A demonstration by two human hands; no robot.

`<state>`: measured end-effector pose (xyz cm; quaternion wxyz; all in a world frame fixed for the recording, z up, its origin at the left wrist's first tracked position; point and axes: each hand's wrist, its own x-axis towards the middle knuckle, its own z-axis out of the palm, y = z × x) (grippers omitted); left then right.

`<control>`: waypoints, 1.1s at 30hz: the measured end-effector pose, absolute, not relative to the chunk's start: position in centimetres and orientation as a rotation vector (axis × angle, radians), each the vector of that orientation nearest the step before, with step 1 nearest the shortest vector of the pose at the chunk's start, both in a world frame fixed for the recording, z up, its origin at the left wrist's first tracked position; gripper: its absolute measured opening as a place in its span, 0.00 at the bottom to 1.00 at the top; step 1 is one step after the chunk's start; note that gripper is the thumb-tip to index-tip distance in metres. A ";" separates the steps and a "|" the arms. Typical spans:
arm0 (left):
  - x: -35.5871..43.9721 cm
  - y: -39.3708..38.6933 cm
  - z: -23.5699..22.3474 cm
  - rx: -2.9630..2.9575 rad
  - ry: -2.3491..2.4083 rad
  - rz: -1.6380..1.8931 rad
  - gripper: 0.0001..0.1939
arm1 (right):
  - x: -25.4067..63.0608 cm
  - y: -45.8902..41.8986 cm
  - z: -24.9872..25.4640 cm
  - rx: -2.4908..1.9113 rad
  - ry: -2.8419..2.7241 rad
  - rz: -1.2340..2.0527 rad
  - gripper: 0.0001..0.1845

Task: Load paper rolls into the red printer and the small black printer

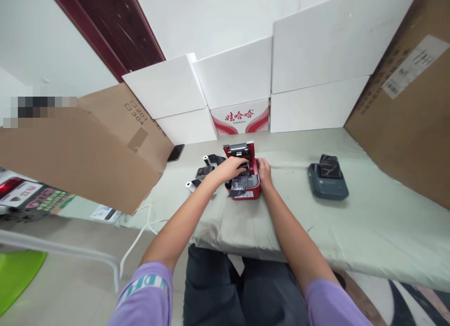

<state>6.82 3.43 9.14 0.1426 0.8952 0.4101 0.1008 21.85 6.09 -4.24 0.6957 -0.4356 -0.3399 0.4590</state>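
A small red label printer [258, 190] stands on the cloth-covered table with its lid [239, 149] raised. My left hand [232, 168] reaches over its opening from the left, fingers stretched and parted above the inside; the tips are partly hidden. From under these fingers a black strip with fine light markings [239, 186] hangs over the printer's front edge. My right hand [264, 172] is curled against the printer's right side, holding it. Left of the printer lie two white-cored rolls, a far roll [206, 160] and a near roll [191, 186], with black strip around them.
A dark grey device [327, 187] with a black marbled strip sits to the right. A phone-like black slab [176, 152] lies at the back left. White boxes [234, 79] line the back, with cardboard at left [105, 143] and right [404, 110]. A white cable [140, 230] hangs at front left.
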 end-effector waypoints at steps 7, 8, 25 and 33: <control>7.5 5.6 6.9 2.389 1.190 0.275 0.07 | 22.1 5.9 -3.4 -0.953 -0.826 1.032 0.18; 7.5 5.6 6.9 2.377 1.168 0.261 0.06 | 22.2 5.9 -3.1 -0.921 -0.846 1.050 0.21; 4.7 0.5 2.3 1.196 1.216 1.262 0.33 | 23.5 4.6 -1.2 -0.858 -1.162 1.061 0.20; 5.0 0.6 1.3 1.107 1.156 1.211 0.38 | 24.2 4.8 -2.0 -0.862 -1.161 1.288 0.40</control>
